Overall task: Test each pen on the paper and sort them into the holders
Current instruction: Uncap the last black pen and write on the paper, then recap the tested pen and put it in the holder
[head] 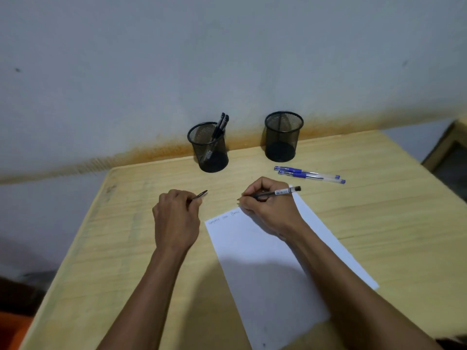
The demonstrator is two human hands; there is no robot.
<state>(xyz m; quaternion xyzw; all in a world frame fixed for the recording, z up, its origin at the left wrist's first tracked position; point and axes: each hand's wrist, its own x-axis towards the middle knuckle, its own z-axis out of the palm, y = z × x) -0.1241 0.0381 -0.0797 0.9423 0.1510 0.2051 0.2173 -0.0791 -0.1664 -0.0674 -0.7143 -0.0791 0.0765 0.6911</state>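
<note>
The right hand (267, 210) grips a black pen (275, 193) on the paper (265, 261), while at nine o'clock the left hand (175, 218) pinches its cap (200, 195).

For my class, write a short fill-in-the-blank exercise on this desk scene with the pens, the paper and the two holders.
1. The right hand holds a pen with its tip at the sheet of ____.
2. The left hand pinches a pen ____.
3. The black pens stand in the ____ holder.
4. Two ____ pens lie on the table near the right holder.

Missing words: paper; cap; left; blue
</note>
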